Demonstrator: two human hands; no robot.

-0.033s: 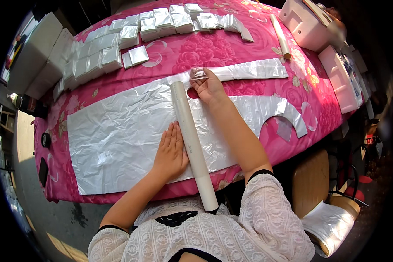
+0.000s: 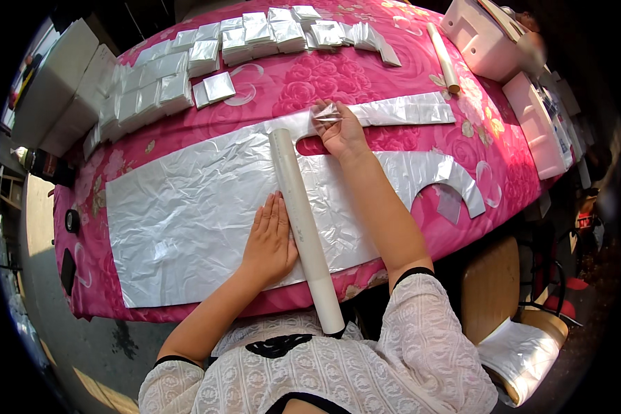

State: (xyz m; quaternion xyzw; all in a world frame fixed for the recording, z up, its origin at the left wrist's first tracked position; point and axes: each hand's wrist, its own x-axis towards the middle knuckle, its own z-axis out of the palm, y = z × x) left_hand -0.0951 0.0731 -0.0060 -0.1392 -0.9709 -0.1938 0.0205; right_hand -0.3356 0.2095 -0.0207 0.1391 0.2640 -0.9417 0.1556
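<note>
Resting my left hand (image 2: 272, 238) flat on the silvery film sheet (image 2: 179, 214), fingers straight, gripping nothing, beside the white tube (image 2: 302, 221) laid across it, 11-to-5. My right hand (image 2: 338, 127), toward 1 o'clock, half-curled round a clear film piece (image 2: 327, 114). Film's probably light, limp, slippery, tearable: take edges. Tube looks stiff: grab mid-length.

Print (image 2: 299, 238) on white tube (image 2: 306, 224) unreadable

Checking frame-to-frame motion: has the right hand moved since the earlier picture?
Yes. The right hand has shifted slightly to the right, farther from the top end of the white tube, which lies in the same place.
</note>
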